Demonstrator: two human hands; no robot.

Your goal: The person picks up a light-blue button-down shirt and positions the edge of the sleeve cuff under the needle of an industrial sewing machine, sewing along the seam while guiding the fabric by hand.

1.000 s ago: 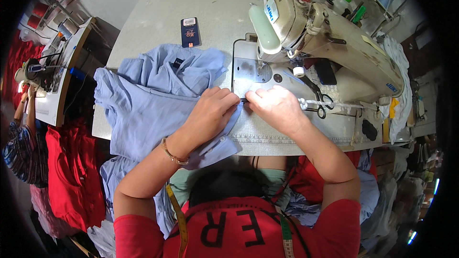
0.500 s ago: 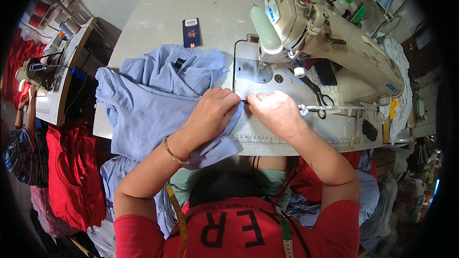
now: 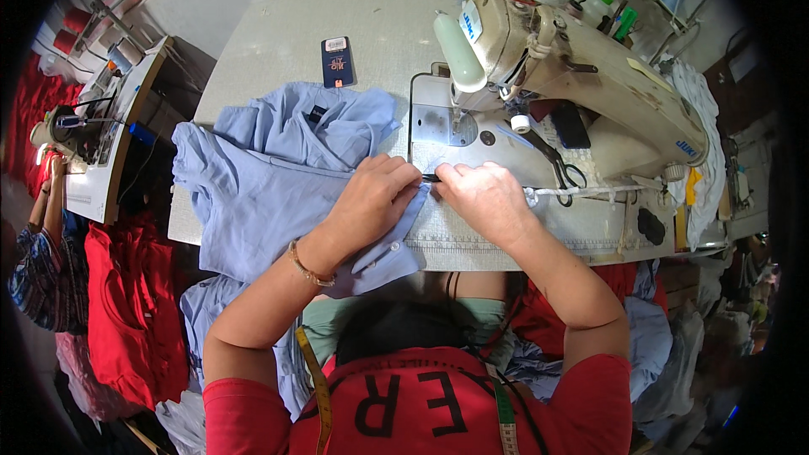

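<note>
A light blue garment (image 3: 261,177) with a buttoned band lies spread over the left half of the sewing table. My left hand (image 3: 383,194) is closed on the garment's edge, fingers pinched together. Close beside it, my right hand (image 3: 482,198) pinches a small dark, slim tool (image 3: 431,178); its tip meets the cloth between the two hands. The exact kind of tool is hidden by the fingers. Behind my hands stand the needle plate (image 3: 438,126) and presser foot of the sewing machine (image 3: 581,67).
Black-handled scissors (image 3: 556,160) and a dark phone (image 3: 571,126) lie under the machine arm. A dark blue tag (image 3: 338,63) rests at the back of the table. At far left, a co-worker's hands (image 3: 52,173) handle red cloth at another machine.
Both hands keep nearly the same place at the garment's edge. More of the small dark tool shows between my fingers now. The whole view has shifted slightly.
</note>
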